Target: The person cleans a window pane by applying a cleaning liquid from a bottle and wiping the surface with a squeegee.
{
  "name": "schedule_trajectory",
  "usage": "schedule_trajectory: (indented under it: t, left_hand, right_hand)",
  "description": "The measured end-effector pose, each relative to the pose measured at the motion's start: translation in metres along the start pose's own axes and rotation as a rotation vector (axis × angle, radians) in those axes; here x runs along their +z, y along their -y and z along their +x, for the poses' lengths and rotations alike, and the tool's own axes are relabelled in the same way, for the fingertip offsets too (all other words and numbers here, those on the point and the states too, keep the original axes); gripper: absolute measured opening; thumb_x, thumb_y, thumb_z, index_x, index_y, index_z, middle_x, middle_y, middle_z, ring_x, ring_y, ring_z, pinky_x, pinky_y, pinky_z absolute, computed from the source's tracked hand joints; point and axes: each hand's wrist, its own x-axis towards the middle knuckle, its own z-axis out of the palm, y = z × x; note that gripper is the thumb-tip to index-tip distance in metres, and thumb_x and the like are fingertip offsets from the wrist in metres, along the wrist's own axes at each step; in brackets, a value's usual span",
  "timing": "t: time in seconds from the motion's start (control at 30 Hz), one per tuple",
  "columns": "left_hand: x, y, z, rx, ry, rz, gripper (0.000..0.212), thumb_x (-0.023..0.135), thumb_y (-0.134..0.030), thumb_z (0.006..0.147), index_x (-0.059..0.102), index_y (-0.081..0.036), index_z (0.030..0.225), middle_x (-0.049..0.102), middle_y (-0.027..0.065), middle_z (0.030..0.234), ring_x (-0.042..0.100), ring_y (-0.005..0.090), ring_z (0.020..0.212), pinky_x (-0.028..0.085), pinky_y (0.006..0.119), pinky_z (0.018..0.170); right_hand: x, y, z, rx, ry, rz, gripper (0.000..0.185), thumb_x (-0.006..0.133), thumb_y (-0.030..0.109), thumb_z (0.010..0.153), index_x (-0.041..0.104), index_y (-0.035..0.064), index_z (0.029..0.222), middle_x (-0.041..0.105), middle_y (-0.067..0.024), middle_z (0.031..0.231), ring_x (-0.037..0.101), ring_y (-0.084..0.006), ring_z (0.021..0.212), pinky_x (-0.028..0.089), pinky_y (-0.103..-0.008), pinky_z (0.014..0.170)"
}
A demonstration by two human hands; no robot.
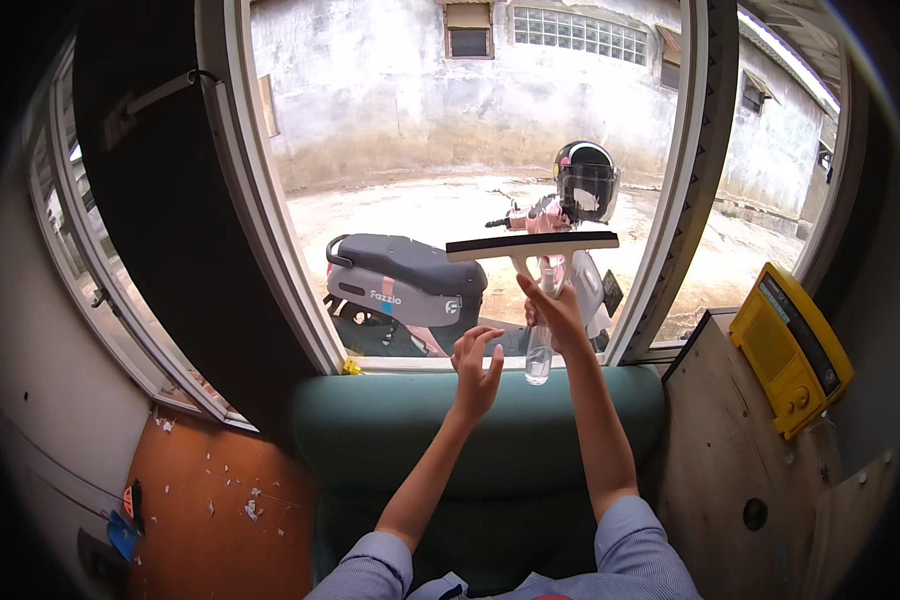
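Note:
My right hand grips a window squeegee that carries a clear spray bottle as its handle. The squeegee's dark rubber edge lies across the top, in front of the window glass. Some clear liquid shows low in the bottle. To the left of the bottle, my left hand is raised with fingers bent and apart, holding nothing. Below both hands runs the padded green backrest of a sofa. Whether the rubber edge touches the glass, I cannot tell.
Outside the window stands a scooter with a black helmet at its front. A yellow radio rests on a wooden cabinet at right. White scraps litter the orange floor, near a blue dustpan.

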Motion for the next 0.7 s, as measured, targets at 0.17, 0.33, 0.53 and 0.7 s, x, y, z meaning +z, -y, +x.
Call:
schedule_trajectory:
  t: [0.17, 0.33, 0.53, 0.7]
  left_hand:
    - [-0.039, 0.013, -0.015, -0.146, 0.017, -0.592, 0.043, 0.026, -0.032, 0.095, 0.052, -0.001, 0.106, 0.051, 0.0116, 0.108, 0.045, 0.0215, 0.103, 0.031, 0.032, 0.09]
    - [-0.09, 0.02, -0.022, -0.39, -0.293, -0.869, 0.055, 0.025, -0.049, 0.093, 0.049, -0.001, 0.106, 0.048, -0.001, 0.074, 0.045, 0.005, 0.061, 0.033, 0.021, 0.049]
    - [-0.138, 0.037, -0.043, -0.293, -0.463, -0.419, 0.065, 0.017, -0.044, 0.095, 0.06, 0.005, 0.085, 0.053, 0.0046, 0.065, 0.052, 0.0096, 0.062, 0.039, 0.025, 0.053]
    - [-0.151, 0.044, -0.054, -0.196, -0.394, -0.027, 0.064, 0.016, -0.038, 0.096, 0.058, 0.008, 0.083, 0.063, 0.0141, 0.077, 0.06, 0.018, 0.076, 0.046, 0.031, 0.068]
  right_hand:
    - [0.102, -0.02, -0.021, 0.033, 0.153, 0.207, 0.056, 0.045, 0.055, 0.085, 0.054, 0.0036, 0.066, 0.05, -0.0028, 0.053, 0.05, -0.0088, 0.045, 0.038, -0.0214, 0.041]
    - [0.18, -0.018, -0.047, 0.008, 0.217, 0.211, 0.057, 0.043, 0.05, 0.088, 0.053, 0.0035, 0.056, 0.048, -0.0034, 0.047, 0.049, -0.0092, 0.043, 0.037, -0.0216, 0.041]
    - [0.242, -0.018, -0.075, 0.011, 0.216, 0.184, 0.052, 0.044, 0.037, 0.09, 0.048, 0.0041, 0.05, 0.044, -0.0019, 0.043, 0.042, -0.0092, 0.038, 0.029, -0.0256, 0.037]
    - [0.256, -0.037, -0.079, -0.067, 0.094, 0.196, 0.05, 0.043, 0.033, 0.09, 0.046, 0.0037, 0.05, 0.042, -0.0006, 0.043, 0.039, -0.0073, 0.038, 0.028, -0.0256, 0.037]
